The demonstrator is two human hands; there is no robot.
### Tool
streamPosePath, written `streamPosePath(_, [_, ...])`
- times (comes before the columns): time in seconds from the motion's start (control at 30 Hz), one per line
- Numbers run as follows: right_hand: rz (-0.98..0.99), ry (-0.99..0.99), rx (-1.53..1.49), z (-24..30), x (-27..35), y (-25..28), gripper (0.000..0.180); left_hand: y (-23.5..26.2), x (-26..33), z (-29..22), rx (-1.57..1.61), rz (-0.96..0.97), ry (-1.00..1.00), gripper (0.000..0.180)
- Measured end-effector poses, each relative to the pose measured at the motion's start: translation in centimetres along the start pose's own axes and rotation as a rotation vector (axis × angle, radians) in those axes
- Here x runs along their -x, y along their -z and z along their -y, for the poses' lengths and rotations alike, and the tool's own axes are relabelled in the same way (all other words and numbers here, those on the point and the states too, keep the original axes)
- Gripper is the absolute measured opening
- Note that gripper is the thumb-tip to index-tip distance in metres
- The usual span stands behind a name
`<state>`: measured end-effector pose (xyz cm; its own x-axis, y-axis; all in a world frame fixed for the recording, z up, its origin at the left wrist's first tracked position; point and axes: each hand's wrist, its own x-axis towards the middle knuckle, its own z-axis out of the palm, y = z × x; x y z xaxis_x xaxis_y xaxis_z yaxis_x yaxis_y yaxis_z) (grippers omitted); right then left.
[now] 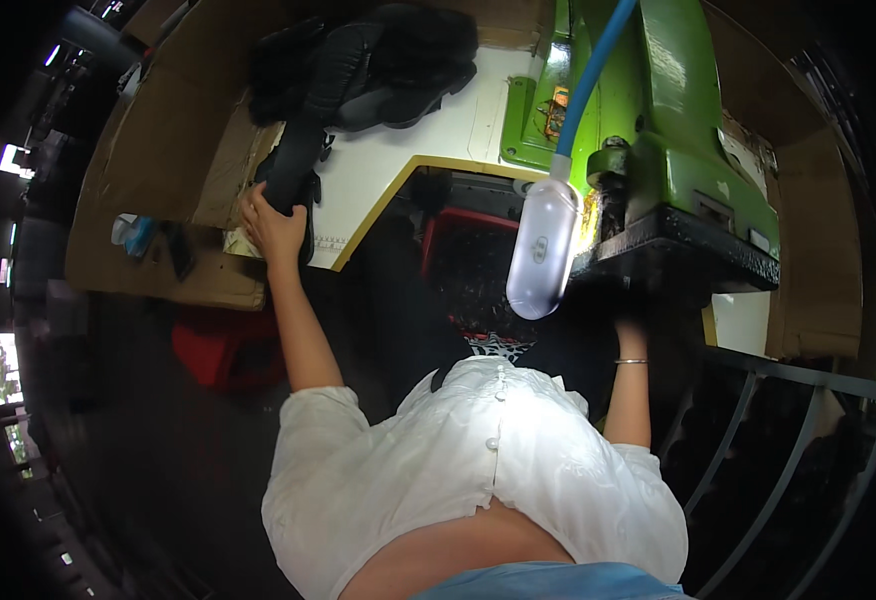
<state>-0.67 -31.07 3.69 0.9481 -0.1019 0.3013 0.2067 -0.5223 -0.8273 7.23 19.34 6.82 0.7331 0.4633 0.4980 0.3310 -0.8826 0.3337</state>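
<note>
On the left side of the white worktable, my left hand grips the near end of a long black strip-like piece, thumb on one side and fingers on the other. That piece runs back toward a heap of black soft parts, whose exact kind I cannot make out. My right hand reaches into the shadow below the head of a green machine. Only its wrist end shows, with a thin bracelet; the fingers are hidden.
A lit lamp on a blue flexible neck hangs before the machine. Cardboard walls border the white table, which has a yellow-edged cutout. A red bin sits under the cutout, another red object lower left, metal bars at right.
</note>
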Motion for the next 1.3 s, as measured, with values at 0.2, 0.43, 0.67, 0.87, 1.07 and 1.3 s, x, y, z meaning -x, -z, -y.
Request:
streamPosePath(0.2, [0.012, 0.02, 0.142, -1.8, 3.2, 0.5, 0.019, -0.2, 0.2, -1.6, 0.114, 0.131, -0.092, 0.04])
streamPosePath(0.43, [0.275, -0.274, -0.133, 5.1, 5.1, -0.8, 0.037, 7.0, 11.9, -14.1, 0.888, 0.222, -0.247, 0.032])
streamPosePath(0.67, [0.454, -0.408, -0.746, 6.0, 9.9, -4.8, 0.046, 8.6, 19.4, -21.9, 1.381, 1.254, -0.196, 0.035])
streamPosePath(0.87, [0.296, -0.38, -0.704, 7.6, 10.5, -5.2, 0.035, 7.9, 18.0, -24.6, 1.225, 1.424, 0.119, 0.043])
streamPosePath(1.07, [0.39, -0.44, -0.607, 4.8, 9.5, 1.6, 0.037, 8.2, 18.4, -22.7, 1.449, 1.367, 0.12, 0.037])
streamPosePath(1.3, [0.01, -0.381, -0.997, 6.2, 6.3, 6.3, 0.038, 6.1, 19.2, -20.9, 1.381, 1.2, 0.123, 0.033])
